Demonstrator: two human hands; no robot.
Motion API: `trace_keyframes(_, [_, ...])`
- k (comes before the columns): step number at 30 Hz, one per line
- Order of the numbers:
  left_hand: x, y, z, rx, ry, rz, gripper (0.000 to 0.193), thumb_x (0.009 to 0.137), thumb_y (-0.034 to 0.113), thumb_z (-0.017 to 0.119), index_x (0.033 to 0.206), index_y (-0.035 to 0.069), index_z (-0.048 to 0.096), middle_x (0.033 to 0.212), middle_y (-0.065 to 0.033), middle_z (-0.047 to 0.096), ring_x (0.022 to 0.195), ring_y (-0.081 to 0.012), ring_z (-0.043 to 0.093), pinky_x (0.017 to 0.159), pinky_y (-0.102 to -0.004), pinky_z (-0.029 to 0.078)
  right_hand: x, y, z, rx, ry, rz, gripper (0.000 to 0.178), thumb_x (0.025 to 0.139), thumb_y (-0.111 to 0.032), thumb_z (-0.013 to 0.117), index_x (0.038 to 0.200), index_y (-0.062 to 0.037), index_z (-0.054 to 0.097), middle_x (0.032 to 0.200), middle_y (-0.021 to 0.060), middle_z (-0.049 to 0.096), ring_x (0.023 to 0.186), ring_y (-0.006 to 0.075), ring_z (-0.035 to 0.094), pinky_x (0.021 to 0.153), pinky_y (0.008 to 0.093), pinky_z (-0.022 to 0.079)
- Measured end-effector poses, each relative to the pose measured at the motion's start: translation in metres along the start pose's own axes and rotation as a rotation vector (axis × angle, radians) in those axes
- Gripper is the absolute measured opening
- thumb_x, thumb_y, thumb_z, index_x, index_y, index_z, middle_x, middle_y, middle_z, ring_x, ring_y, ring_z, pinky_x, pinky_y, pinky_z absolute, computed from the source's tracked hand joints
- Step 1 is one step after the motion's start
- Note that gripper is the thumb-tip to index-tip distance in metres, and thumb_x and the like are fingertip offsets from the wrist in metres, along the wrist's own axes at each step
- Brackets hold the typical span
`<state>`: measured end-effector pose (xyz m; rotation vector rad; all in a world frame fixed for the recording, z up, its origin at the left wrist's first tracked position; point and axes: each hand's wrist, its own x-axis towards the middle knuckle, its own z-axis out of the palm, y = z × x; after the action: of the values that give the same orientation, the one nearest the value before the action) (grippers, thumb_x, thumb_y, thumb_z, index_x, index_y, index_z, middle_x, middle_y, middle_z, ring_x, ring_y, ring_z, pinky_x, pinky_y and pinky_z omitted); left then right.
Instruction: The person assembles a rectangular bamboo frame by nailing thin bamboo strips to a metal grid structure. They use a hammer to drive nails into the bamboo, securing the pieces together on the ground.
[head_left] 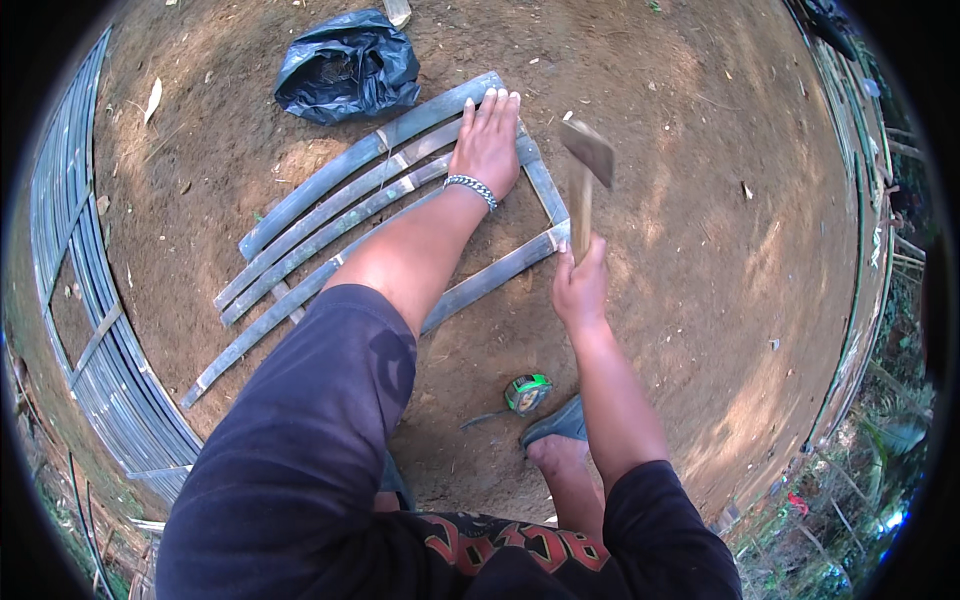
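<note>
Several dark, split bamboo slats (345, 180) lie side by side on the ground. A short crosspiece (546, 190) runs across their right ends, forming part of a frame. My left hand (487, 150) lies flat on the upper slats near that end, its fingers stretched out. In my right hand (580, 285) is a hammer (580, 200), gripped by its wooden handle. The hammer's head is raised, just right of the crosspiece. The lowest slat (497, 277) meets the crosspiece close to my right hand. Any nail under my left fingers is hidden.
A black plastic bag (348, 70) sits open beyond the slats. By my shoe (555, 425) lies a green tape measure (527, 393). A long slatted bamboo panel (90, 300) stretches along the left, and bamboo poles (865, 240) edge the dirt ground at right.
</note>
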<state>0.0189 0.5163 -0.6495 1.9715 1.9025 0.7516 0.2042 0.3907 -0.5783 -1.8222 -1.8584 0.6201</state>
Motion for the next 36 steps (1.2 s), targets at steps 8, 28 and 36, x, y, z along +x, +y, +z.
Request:
trace_keyframes(8, [0.0,0.002,0.002,0.001,0.028,0.024,0.059,0.094,0.005,0.042,0.153,0.0,0.037,0.158,-0.02,0.043,0.153,-0.0314,0.031,0.128,-0.0495,0.016,0.002,0.006,-0.002,0.078,0.056,0.012,0.026,0.101,-0.02,0.06,0.115,-0.0027,0.048,0.087,0.031,0.067,0.086,0.0529,0.065,0.075,0.0582,0.05])
trace_keyframes(28, [-0.004,0.004,0.004,0.03,-0.004,0.01,0.058,0.096,0.005,0.04,0.154,0.003,0.036,0.16,-0.0181,0.04,0.153,-0.0298,0.03,0.128,-0.0476,0.017,0.031,0.009,-0.028,-0.364,-0.358,0.163,0.027,0.101,-0.021,0.059,0.116,-0.0017,0.047,0.099,0.0304,0.069,0.094,0.0527,0.066,0.085,0.0597,0.051])
trace_keyframes(36, [-0.036,0.019,-0.056,0.024,-0.189,-0.066,0.065,0.094,0.006,0.045,0.158,0.001,0.027,0.165,-0.0186,0.03,0.156,-0.0314,0.021,0.129,-0.0477,0.011,-0.023,0.069,-0.164,-0.375,-0.418,0.306,0.032,0.099,-0.022,0.061,0.119,0.0,0.048,0.1,0.033,0.068,0.099,0.0536,0.064,0.085,0.0596,0.051])
